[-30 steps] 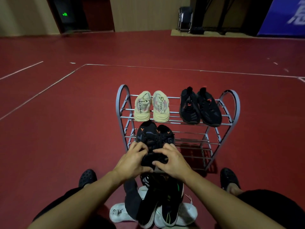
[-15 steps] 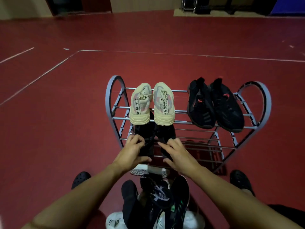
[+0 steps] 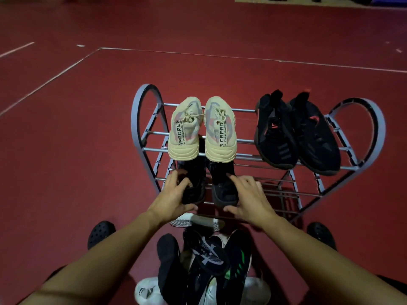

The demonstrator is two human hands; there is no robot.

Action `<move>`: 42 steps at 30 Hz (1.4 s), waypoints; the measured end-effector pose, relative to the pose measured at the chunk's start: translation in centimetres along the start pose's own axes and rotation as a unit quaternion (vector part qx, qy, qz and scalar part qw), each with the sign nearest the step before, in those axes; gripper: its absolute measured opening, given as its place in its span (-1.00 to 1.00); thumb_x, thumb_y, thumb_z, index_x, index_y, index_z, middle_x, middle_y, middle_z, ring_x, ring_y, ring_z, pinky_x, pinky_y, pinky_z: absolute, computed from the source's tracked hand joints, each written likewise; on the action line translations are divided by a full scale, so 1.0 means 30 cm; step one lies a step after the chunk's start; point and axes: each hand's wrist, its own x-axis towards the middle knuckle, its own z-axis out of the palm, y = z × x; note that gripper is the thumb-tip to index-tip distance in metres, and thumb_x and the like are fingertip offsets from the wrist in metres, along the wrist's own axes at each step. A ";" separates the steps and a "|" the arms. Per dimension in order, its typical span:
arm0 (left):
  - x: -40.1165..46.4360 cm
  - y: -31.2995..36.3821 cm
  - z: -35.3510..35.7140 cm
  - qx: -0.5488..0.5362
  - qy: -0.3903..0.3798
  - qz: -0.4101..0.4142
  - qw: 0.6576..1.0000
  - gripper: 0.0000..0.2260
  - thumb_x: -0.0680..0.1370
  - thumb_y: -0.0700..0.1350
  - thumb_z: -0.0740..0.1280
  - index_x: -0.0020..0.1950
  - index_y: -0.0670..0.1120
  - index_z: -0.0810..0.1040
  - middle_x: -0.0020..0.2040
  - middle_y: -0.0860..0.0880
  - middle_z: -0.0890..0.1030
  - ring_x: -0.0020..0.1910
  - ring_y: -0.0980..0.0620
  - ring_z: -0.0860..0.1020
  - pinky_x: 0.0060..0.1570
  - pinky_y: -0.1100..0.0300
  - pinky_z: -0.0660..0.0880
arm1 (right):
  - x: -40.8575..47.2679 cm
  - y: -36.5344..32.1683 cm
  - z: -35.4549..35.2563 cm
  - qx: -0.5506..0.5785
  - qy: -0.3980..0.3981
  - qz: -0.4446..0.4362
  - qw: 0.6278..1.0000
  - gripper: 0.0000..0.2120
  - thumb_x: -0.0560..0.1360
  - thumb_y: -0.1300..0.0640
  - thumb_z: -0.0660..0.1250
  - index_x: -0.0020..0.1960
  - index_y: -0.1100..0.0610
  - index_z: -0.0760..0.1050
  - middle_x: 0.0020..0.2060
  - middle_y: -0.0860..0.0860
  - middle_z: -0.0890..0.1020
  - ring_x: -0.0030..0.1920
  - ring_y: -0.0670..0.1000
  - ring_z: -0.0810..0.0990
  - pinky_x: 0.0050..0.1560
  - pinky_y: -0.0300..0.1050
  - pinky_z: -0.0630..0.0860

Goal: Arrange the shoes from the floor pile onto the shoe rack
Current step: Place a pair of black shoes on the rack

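beige shoes (image 3: pixel 201 130) read "caprore"; hands (image 3: pixel 174 198) on black pair (image 3: pixel 209 186).

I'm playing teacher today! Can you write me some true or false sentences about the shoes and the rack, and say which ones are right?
1. Two pairs of shoes sit on the top shelf of the shoe rack. True: the beige shoes and the black shoes with red marks.
2. The beige shoes are on the right end of the top shelf. False: they are on the left part; the black pair is on the right.
3. The left hand and the right hand are on a pair of dark shoes on a lower shelf. True.
4. The floor pile is gone. False: several shoes still lie in front of the rack.
5. The floor is blue. False: it is red.
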 end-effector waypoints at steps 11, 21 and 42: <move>0.020 0.008 -0.021 0.001 0.026 0.019 0.999 -0.52 0.44 -0.03 0.55 0.26 -0.01 0.41 0.40 -0.05 0.27 0.34 -0.10 0.39 0.18 -0.05 0.56 | 0.024 -0.063 0.021 -0.027 0.072 -0.025 0.997 -0.49 0.31 -0.08 0.55 0.10 0.06 0.38 -0.03 -0.04 0.47 -0.04 0.05 0.50 -0.09 -0.07 0.50; 0.099 -0.013 -0.030 0.018 -0.002 0.007 1.000 -0.37 0.45 -0.11 0.54 0.45 -0.12 0.36 0.50 -0.09 0.25 0.41 -0.20 0.38 0.30 -0.04 0.48 | 0.102 -0.066 0.000 -0.005 0.037 0.012 0.999 -0.45 0.40 0.01 0.50 0.29 0.07 0.36 0.18 -0.02 0.45 0.16 0.07 0.47 0.03 0.01 0.52; -0.133 -0.005 0.016 -0.063 0.087 -0.082 0.991 -0.34 0.53 0.20 0.39 0.50 -0.05 0.25 0.38 -0.02 0.27 0.39 0.01 0.30 0.33 0.12 0.37 | -0.151 -0.090 0.107 0.077 0.076 0.064 0.992 -0.32 0.51 -0.15 0.35 0.52 -0.03 0.16 0.39 -0.07 0.26 0.30 -0.02 0.43 0.25 -0.06 0.49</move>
